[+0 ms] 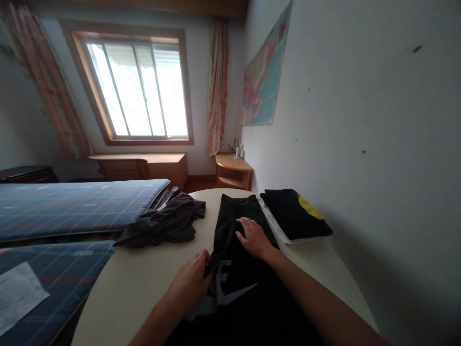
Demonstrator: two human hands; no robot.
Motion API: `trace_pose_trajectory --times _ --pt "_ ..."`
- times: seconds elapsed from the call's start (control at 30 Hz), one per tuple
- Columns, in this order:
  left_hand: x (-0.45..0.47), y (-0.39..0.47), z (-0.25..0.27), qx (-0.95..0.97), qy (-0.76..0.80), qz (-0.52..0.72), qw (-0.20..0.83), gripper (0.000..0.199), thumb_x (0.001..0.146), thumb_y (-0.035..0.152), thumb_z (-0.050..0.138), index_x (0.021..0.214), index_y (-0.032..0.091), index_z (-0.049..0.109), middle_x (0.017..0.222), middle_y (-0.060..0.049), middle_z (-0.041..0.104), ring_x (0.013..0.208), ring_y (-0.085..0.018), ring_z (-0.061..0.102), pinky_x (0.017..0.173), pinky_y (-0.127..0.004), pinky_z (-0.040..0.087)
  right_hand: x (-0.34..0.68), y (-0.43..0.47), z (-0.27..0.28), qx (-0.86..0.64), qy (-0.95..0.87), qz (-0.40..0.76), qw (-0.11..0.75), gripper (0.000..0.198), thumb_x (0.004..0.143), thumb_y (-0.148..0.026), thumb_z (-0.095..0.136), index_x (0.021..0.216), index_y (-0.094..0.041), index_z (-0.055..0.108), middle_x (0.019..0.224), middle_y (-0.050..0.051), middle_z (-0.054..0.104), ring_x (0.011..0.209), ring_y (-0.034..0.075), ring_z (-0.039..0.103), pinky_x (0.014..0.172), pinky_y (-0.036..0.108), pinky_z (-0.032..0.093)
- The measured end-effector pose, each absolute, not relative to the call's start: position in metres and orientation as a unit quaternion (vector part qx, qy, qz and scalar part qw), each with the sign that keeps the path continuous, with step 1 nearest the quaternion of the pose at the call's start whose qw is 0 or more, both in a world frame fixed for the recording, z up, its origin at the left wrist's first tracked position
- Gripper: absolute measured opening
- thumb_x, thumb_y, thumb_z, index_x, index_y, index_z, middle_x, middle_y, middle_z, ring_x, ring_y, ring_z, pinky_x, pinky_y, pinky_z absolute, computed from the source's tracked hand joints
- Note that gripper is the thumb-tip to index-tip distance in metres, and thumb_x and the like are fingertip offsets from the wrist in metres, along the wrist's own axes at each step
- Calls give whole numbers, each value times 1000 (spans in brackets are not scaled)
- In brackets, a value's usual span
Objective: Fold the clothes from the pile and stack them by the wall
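Observation:
A black T-shirt (266, 298) with a grey swoosh and lettering lies lengthwise on the table, partly folded, its lower end running out of view toward me. At its left edge, my left hand (192, 278) is closed on the fabric, and a fold rises beside the fingers. My right hand (254, 238) rests on the upper part of the shirt with its fingers apart. Right of the shirt sits a stack of folded clothes (291, 214), black with a yellow patch on top and white beneath. A crumpled dark grey garment (169, 221) lies to the left.
The round cream table (118, 288) stands against the white wall on the right. Two plaid mattresses (72, 206) are at the left, the nearer one bearing a sheet of paper (21, 293). Farther back are a wooden desk (162, 166), a corner shelf (234, 166) and a window.

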State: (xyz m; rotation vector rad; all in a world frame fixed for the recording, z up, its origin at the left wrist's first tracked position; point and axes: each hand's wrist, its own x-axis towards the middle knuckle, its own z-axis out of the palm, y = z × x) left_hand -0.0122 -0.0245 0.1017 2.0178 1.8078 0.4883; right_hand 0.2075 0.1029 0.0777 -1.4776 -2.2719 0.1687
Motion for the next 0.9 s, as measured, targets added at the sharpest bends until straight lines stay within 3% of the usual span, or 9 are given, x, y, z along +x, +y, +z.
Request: trace_pose_trajectory --times 0.07,0.13,0.27,0.43,0.57,0.63,0.73,0.8,0.9 --pt "-12 -24 107 705 654 198 191 6 84 22 61 89 23 56 95 -3 70 92 -21 65 81 -28 44 214 81 80 -510 -835 74 192 55 90 -34 54 143 -19 48 147 11 48 135 25 42 115 39 28" --pt "-10 -25 113 693 641 240 227 13 86 31 62 94 22 59 94 -2 70 81 -18 65 76 -26 45 221 61 81 -480 -853 93 182 62 88 -34 57 148 -25 41 151 9 43 138 25 40 117 43 25" --pt "-3 -31 117 702 496 272 434 36 90 51 55 104 19 62 107 -6 69 63 -11 58 56 -22 45 230 38 79 -431 -872 123 197 72 86 -29 61 152 -35 32 158 5 33 144 25 33 119 49 21" --pt "0 -31 107 682 419 254 542 37 89 52 57 105 19 64 88 -3 66 64 -11 61 51 -20 49 235 32 69 -411 -881 150 180 43 90 -26 59 131 -38 59 155 4 38 131 25 50 118 56 18" --pt "0 -27 96 671 359 209 614 31 88 40 61 113 22 60 115 -6 64 89 -18 70 64 -25 56 234 29 71 -361 -900 166 177 26 92 -26 58 114 -35 69 148 3 47 125 21 55 118 54 17" --pt "0 -23 92 699 381 223 563 25 90 34 56 111 22 61 115 -6 66 95 -20 69 72 -30 58 234 28 73 -340 -907 164 185 21 93 -25 57 106 -32 72 142 3 53 128 20 53 119 51 16" --pt "-2 -16 85 767 445 296 355 24 90 23 52 112 23 63 119 -7 67 111 -21 63 98 -39 51 237 28 74 -333 -906 165 202 21 91 -22 58 105 -30 72 136 4 58 129 20 52 119 49 18" --pt "-6 -12 81 799 453 289 270 37 87 23 56 124 25 59 138 -7 58 128 -23 53 112 -42 39 241 28 74 -326 -907 179 199 22 90 -21 59 106 -30 72 130 3 62 124 19 56 119 50 20" --pt "-12 -10 75 837 449 194 244 59 83 32 65 140 26 50 153 -9 44 143 -27 37 119 -48 29 245 30 71 -330 -903 187 202 22 90 -22 59 105 -31 73 124 3 65 118 19 59 118 51 21"
